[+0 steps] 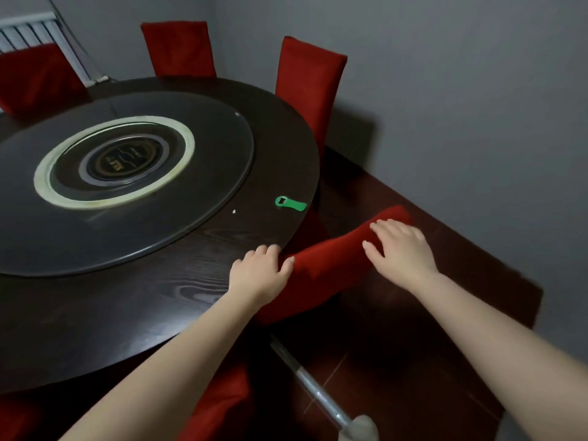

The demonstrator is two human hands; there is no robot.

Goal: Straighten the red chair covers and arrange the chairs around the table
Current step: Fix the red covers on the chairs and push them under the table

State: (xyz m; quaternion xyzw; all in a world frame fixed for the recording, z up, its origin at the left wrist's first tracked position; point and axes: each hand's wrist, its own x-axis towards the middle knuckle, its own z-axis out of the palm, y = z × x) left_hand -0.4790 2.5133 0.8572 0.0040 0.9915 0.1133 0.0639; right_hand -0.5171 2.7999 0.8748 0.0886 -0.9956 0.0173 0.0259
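A red-covered chair (331, 259) stands at the near right edge of the round dark table (191, 281), its back top just below me. My left hand (261, 272) grips the left corner of the chair back, fingers curled over the red cover. My right hand (402, 246) lies on the top of the back toward its right end, fingers straight and spread. Another red-covered chair (219, 405) stands close under my left forearm. Three more covered chairs stand around the far side: one on the right (307, 87), one at the back (179, 49), one at the far left (35, 78).
A glass turntable (127, 179) covers the table's middle. A green bottle opener (291, 203) lies near the table's right edge. A metal pole (315, 393) slants across the dark red floor at the bottom. Grey walls close in on the right; a radiator (28, 30) is at the far left.
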